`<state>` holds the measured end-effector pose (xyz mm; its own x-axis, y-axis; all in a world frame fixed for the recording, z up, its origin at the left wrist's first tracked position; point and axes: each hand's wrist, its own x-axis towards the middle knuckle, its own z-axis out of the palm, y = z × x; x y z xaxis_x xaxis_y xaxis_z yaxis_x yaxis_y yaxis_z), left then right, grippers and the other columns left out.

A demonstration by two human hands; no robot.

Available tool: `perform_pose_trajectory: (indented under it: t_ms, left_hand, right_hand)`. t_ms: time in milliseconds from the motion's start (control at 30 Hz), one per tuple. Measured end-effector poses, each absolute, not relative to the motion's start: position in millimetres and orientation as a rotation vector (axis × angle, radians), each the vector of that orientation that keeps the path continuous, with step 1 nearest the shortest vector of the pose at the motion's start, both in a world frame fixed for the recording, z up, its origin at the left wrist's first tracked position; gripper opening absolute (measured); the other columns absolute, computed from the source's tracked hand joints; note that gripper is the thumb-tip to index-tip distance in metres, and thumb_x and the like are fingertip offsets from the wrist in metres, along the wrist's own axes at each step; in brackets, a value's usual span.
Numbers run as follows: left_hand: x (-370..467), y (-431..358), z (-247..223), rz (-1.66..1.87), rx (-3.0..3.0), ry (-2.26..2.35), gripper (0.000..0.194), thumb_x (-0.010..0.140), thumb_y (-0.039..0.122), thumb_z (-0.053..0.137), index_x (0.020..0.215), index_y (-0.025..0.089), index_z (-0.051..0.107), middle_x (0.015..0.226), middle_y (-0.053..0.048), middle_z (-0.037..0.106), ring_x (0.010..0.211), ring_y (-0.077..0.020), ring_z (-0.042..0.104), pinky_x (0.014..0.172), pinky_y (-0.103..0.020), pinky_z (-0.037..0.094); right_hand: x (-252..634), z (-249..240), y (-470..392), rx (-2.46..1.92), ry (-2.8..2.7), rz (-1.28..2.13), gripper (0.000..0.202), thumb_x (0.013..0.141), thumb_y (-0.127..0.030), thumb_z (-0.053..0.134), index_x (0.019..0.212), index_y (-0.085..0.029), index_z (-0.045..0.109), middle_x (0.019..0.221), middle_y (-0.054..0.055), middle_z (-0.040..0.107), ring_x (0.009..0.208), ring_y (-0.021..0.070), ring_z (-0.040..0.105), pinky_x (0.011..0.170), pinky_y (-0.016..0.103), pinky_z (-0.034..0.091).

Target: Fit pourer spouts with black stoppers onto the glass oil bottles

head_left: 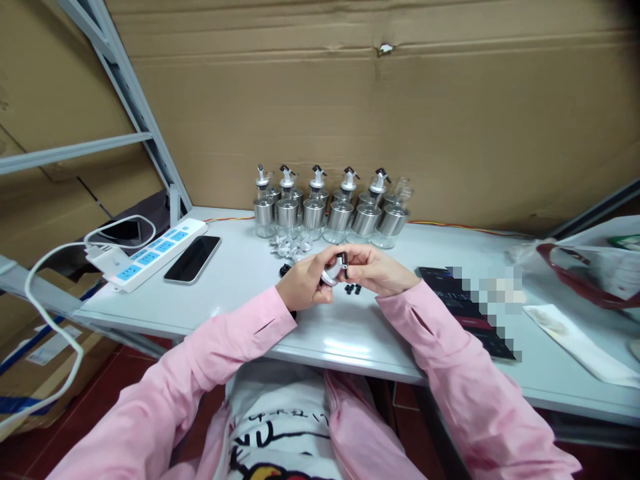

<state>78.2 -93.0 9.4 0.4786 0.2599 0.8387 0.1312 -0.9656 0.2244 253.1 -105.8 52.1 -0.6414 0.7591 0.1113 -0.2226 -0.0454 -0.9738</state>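
Over the table, my left hand [306, 283] is closed around the silver body of a bottle pourer cap [330, 275]. Fingers of my right hand [379, 269] pinch a black flip lid [343, 260] against the cap's spout. Just below my hands lie several small black plugs [353, 289]. A loose heap of silver pourer parts [291, 248] sits behind my left hand, with black parts [285, 269] partly hidden beside it. Farther back stand several glass bottles with steel sleeves [313, 215]; most in the front row wear silver pourers with black lids [318, 175].
On the left are a white power strip [155, 253] with a plugged-in charger and cable, and a phone [193, 259]. A dark screen device [465, 307], partly pixelated, lies right, near white paper [575, 340] and a plastic bag [600, 260]. Cardboard [325, 100] walls the back.
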Motion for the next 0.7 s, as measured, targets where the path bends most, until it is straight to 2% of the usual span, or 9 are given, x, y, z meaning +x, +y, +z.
perform_pose_trajectory:
  t_ms: [133,267,367,533,700]
  left_hand:
    - [77.9,-94.0,11.3,1.547,2.592,0.38,0.067,0.068,0.019,0.04,0.134,0.022,0.025,0.088,-0.002,0.052,0.068,-0.0112,0.051,0.063,-0.022,0.045]
    - [77.8,-97.4,14.6,1.521,2.542,0.523,0.072,0.065,0.016,0.038,0.136,0.022,0.024,0.091,-0.002,0.055,0.055,-0.0075,0.046,0.058,-0.02,0.044]
    - [77.2,-99.9,17.2,1.5,2.508,0.577,0.077,0.064,0.016,0.037,0.139,0.021,0.021,0.085,0.0,0.056,0.048,-0.0061,0.041,0.053,-0.019,0.041]
    - [75.6,-99.5,19.2,1.442,2.546,0.566,0.073,0.064,0.016,0.038,0.136,0.02,0.027,0.081,0.001,0.058,0.055,-0.0089,0.048,0.057,-0.019,0.042]
    - [75.5,-97.3,18.5,1.466,2.511,0.559,0.065,0.064,0.018,0.041,0.128,0.019,0.031,0.085,0.0,0.06,0.054,-0.0085,0.05,0.057,-0.021,0.043]
  right_hand:
    - [249.9,54.4,-107.2,-0.594,-1.589,1.64,0.033,0.062,-0.035,0.078,0.088,-0.018,0.067,0.082,0.001,0.063,0.075,0.012,0.058,0.074,0.028,0.045]
    - [244.5,52.4,-106.9,-0.598,-1.6,1.482,0.028,0.067,-0.033,0.075,0.09,-0.02,0.068,0.087,0.002,0.063,0.081,0.0136,0.057,0.08,0.03,0.045]
    - [242.2,49.1,-105.9,-0.577,-1.59,1.464,0.023,0.07,-0.031,0.072,0.09,-0.021,0.067,0.085,0.0,0.063,0.079,0.0124,0.057,0.079,0.028,0.044]
    - [242.3,50.7,-107.4,-0.596,-1.582,1.493,0.021,0.068,-0.031,0.074,0.085,-0.02,0.068,0.081,0.0,0.063,0.075,0.0124,0.056,0.079,0.029,0.044]
    - [242.2,56.4,-112.7,-0.606,-1.503,1.539,0.027,0.066,-0.039,0.074,0.083,-0.018,0.07,0.08,0.002,0.064,0.073,0.0135,0.056,0.076,0.031,0.045]
